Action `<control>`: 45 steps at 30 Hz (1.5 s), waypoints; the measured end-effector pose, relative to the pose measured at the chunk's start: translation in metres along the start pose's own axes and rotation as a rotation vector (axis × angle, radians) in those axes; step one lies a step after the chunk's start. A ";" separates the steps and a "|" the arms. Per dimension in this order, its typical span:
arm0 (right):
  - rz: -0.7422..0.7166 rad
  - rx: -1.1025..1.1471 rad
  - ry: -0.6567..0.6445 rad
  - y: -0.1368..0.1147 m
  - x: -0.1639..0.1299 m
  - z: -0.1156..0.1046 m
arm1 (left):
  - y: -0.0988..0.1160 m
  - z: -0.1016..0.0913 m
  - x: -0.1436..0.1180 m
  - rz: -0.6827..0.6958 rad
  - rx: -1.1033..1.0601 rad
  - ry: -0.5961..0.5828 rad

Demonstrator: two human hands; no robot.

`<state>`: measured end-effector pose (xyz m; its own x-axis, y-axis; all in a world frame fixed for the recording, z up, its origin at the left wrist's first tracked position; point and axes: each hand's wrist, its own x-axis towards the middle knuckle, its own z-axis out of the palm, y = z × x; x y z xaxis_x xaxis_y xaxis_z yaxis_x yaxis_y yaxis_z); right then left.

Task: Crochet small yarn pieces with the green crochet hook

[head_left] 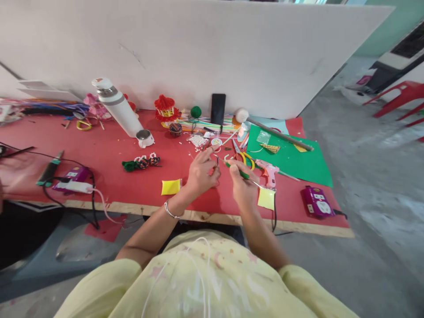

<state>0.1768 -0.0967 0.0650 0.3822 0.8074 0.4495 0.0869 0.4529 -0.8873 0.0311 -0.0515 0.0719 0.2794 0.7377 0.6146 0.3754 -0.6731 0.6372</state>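
Pinching thin green rod (236, 170), both hands

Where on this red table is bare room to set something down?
Free: the red stretch between the white bottle, the power strip and the yellow pad. Crowded: around both hands, left hand, right hand, near the glue gun.

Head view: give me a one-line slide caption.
Left hand and right hand work a green-handled tool over a red table, beside a pink glue gun.

Craft workshop: red worktable (109, 150) strewn with glue gun (269, 171), scissors (243, 155), coloured paper (291, 159), beads (198, 140); bare concrete floor (364, 176).
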 end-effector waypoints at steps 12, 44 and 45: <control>-0.331 -0.152 -0.095 0.003 0.018 -0.010 | 0.010 -0.017 0.003 -0.245 -0.355 -0.096; -0.275 -0.166 -0.388 -0.019 0.048 -0.034 | 0.001 -0.040 0.001 -0.388 -0.686 -0.210; -0.292 -0.174 -0.403 -0.021 0.049 -0.036 | 0.000 -0.041 0.001 -0.384 -0.696 -0.223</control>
<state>0.2270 -0.0801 0.1019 -0.0617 0.7536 0.6545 0.3013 0.6392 -0.7075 -0.0045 -0.0530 0.0920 0.4396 0.8669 0.2351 -0.1320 -0.1966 0.9716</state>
